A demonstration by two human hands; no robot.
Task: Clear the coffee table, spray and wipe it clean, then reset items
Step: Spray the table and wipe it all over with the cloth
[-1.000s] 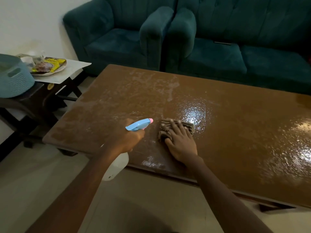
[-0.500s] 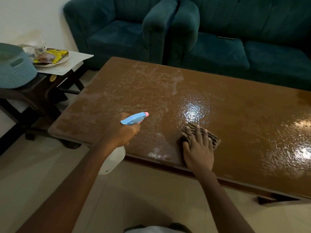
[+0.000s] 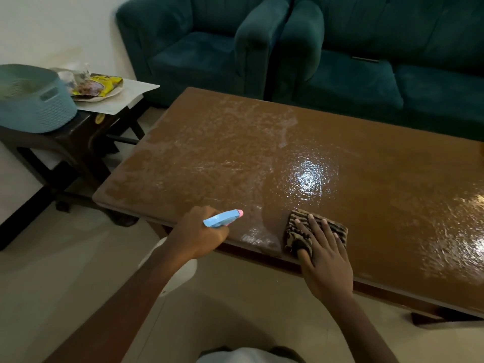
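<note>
Right hand (image 3: 326, 260) flat on cloth (image 3: 296, 233) (striped)

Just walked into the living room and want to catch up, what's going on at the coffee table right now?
A person is cleaning the coffee table. The left hand holds a spray bottle over the near edge, nozzle pointing across the top. The right hand lies flat on a striped cloth at that edge. The top carries only the cloth and is streaked with wet spray on its left part. A blue basket and a plate of packets sit on the side table.
</note>
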